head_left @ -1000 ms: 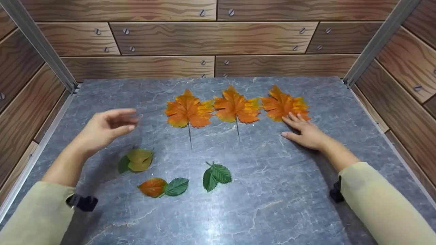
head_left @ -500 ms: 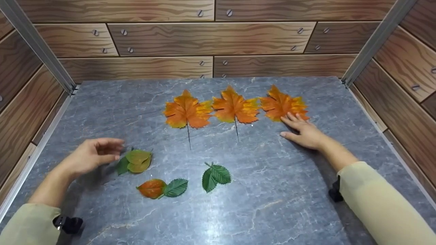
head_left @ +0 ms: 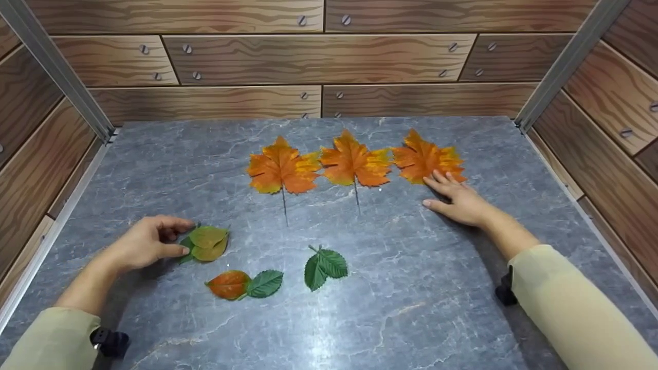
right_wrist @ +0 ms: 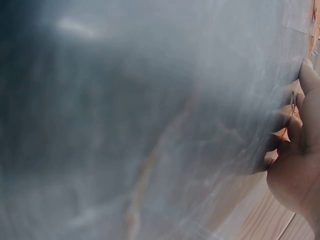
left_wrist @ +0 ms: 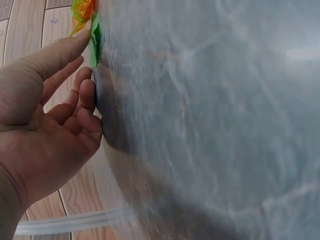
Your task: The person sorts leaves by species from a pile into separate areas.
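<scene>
My left hand (head_left: 149, 244) is low at the left of a leaf cluster with two yellow-green leaves (head_left: 211, 244) and a darker green leaf (head_left: 185, 252). Its thumb tip overlaps the darker leaf, and its index finger reaches along the cluster's far side, with a gap between the two. In the left wrist view the thumb is right at a green leaf's edge (left_wrist: 95, 42), other fingers curled loosely near the tabletop. My right hand (head_left: 460, 200) rests with spread fingers on the lower edge of the rightmost orange maple leaf (head_left: 424, 156); that leaf's stem is hidden.
Two more orange maple leaves, a middle one (head_left: 354, 159) and a left one (head_left: 282, 167), lie in the same row, stems toward me. Nearer lie an orange-red leaf (head_left: 229, 285) beside a green leaf (head_left: 266, 283), and a green leaf pair (head_left: 326, 267). Wood-patterned walls (head_left: 318, 59) enclose the grey marbled table.
My left hand has come down and toward me, then slightly right, to the yellow-green leaf cluster. My right hand stays on the rightmost maple leaf. The leaves keep their places.
</scene>
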`<move>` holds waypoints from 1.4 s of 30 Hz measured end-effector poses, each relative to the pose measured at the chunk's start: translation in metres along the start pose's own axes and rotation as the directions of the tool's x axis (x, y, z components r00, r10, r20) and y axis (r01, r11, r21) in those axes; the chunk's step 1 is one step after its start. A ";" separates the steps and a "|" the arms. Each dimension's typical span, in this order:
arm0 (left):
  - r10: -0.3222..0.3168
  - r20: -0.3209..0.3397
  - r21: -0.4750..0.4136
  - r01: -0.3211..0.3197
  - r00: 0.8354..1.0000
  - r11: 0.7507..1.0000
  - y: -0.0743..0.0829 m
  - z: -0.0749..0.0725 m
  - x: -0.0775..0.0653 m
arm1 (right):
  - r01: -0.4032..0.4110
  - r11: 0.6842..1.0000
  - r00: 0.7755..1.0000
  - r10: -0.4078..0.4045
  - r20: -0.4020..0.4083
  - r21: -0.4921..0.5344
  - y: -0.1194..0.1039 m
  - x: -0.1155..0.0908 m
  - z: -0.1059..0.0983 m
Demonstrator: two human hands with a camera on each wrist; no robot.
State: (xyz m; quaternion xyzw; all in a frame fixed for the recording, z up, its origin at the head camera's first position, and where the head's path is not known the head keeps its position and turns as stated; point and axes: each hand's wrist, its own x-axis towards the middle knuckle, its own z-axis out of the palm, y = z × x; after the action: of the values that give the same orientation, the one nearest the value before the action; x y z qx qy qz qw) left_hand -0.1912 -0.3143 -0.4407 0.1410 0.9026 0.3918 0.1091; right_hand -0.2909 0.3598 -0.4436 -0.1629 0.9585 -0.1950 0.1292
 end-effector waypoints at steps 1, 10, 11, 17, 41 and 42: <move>0.001 -0.002 0.009 -0.001 1.000 1.000 0.000 0.000 0.000 | -0.001 1.000 1.000 0.001 0.001 0.000 0.000 0.000 0.000; 0.005 0.003 0.048 -0.005 1.000 0.999 0.003 0.003 0.001 | 0.006 1.000 1.000 -0.006 -0.012 -0.008 0.002 0.000 0.001; 0.006 0.003 0.053 -0.006 1.000 0.999 0.003 0.003 0.001 | 0.008 1.000 1.000 -0.009 -0.012 -0.009 0.003 0.000 0.002; 0.007 -0.004 0.065 -0.007 1.000 0.998 0.003 0.004 0.001 | 0.012 1.000 1.000 -0.012 -0.010 -0.007 0.004 0.000 0.002; -0.014 0.001 0.078 0.014 1.000 0.997 0.006 0.005 0.001 | 0.010 1.000 1.000 -0.010 -0.013 -0.003 0.003 0.001 0.002; -0.013 0.000 0.080 0.013 1.000 0.997 0.007 0.006 0.001 | 0.011 1.000 1.000 -0.011 -0.013 -0.003 0.003 0.001 0.002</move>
State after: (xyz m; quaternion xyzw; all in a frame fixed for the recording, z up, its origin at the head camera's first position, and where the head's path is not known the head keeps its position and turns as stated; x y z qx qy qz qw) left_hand -0.1894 -0.3060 -0.4397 0.1395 0.9184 0.3547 0.1059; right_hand -0.2920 0.3615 -0.4469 -0.1669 0.9587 -0.1956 0.1217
